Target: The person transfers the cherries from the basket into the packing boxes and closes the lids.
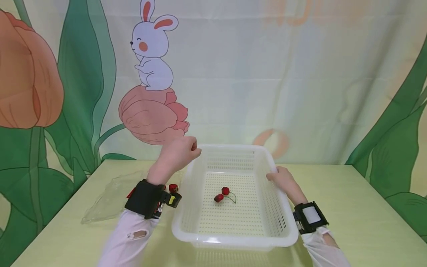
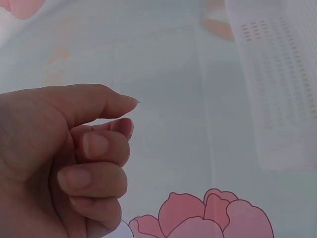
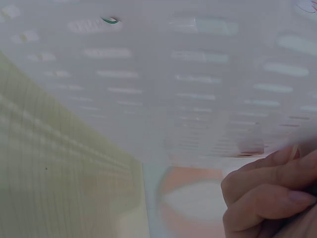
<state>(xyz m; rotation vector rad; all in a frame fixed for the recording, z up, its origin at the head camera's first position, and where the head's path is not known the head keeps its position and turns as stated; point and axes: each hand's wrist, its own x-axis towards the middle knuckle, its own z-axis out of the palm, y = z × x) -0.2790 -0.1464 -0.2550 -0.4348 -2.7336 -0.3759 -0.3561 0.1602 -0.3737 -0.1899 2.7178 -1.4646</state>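
Note:
A white plastic basket [image 1: 233, 232] with slotted walls stands in the middle of the head view. Inside it, on the perforated bottom, lie two dark red cherries [image 1: 218, 198] with a thin green stem. My right hand [image 1: 283, 181] grips the basket's right rim; in the right wrist view its curled fingers [image 3: 262, 198] show at the wall's edge. My left hand [image 1: 178, 154] is raised by the far left corner, apart from the wall in its wrist view. Its fingers [image 2: 94, 181] are curled, the thumb close to them, with nothing visible between.
Clear crumpled plastic [image 1: 113, 198] lies on the pale yellow table [image 1: 347, 207] at the left. Beside the left wrist, another red cherry [image 1: 173, 188] shows, with more red partly hidden by the arm. A printed curtain [image 1: 227, 74] hangs behind the table.

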